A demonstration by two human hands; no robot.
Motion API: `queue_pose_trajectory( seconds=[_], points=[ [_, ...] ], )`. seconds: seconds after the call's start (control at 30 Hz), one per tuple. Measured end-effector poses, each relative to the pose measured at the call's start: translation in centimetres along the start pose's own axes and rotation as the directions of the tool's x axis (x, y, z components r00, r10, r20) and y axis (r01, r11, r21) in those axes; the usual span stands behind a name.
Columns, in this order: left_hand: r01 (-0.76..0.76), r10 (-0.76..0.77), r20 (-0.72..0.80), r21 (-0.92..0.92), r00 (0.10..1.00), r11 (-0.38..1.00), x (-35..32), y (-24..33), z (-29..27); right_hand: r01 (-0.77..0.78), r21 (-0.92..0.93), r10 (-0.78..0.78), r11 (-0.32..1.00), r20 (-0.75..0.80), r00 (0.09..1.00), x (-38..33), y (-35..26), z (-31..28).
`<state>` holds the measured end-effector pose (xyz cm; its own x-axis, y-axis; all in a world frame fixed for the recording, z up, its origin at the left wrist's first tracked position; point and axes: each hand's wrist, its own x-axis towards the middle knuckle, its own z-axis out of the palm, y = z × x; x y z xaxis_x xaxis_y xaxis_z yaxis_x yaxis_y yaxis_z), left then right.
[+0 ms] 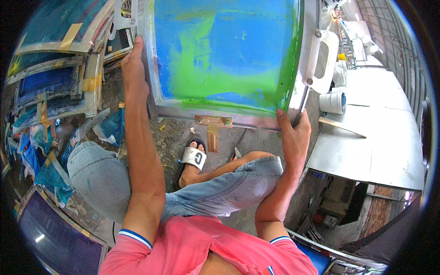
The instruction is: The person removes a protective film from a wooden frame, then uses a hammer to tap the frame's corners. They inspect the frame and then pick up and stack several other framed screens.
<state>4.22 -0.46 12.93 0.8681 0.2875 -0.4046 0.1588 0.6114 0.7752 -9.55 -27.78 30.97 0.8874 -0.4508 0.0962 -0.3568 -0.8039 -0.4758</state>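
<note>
Both my hands hold up a screen-printing frame [238, 50] in front of me. Its blue mesh is smeared with bright green ink inside a metal border. My left hand [134, 66] is closed on the frame's left side, while my right hand [294, 133] grips the lower right corner with the thumb on top. A white handle [328, 59] is bolted to the right side. At the middle of the near edge a T-shaped metal bracket [213, 126] sticks out toward me. The far end of the frame is cut off by the picture's edge.
Several taped screens [48, 85] lean at the left, above a heap of blue scraps [50, 169]. A dark screen [64, 236] lies at lower left. On the right runs a white table [380, 133] with a white bucket [333, 101] and a flat stick [341, 127].
</note>
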Motion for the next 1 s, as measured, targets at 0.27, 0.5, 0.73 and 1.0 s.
queue_pose_trajectory(
  seconds=[0.27, 0.5, 0.73, 1.0],
  points=[
    [0.018, -0.018, -0.005, -0.006, 1.0, 1.0, -0.2, -0.2, 0.3, -0.005, 0.001, 0.005, 1.0, -0.015, 1.0, 0.2, 0.3, -0.1],
    [-0.046, 0.047, 0.032, -0.042, 0.998, 0.998, 0.2, -0.9, -0.1, 0.028, 0.077, -0.028, 0.997, -0.002, 1.0, 0.1, 0.5, 0.1],
    [0.016, -0.012, 0.046, -0.08, 0.999, 0.997, 0.0, -0.9, 0.0, 0.014, 0.044, -0.015, 0.999, 0.009, 1.0, 0.1, 0.9, 0.1],
    [0.036, -0.033, 0.029, -0.099, 0.999, 0.994, -0.2, -0.7, 0.3, -0.038, 0.051, 0.036, 0.998, 0.038, 0.999, 0.3, 0.6, 0.0]
  ],
)
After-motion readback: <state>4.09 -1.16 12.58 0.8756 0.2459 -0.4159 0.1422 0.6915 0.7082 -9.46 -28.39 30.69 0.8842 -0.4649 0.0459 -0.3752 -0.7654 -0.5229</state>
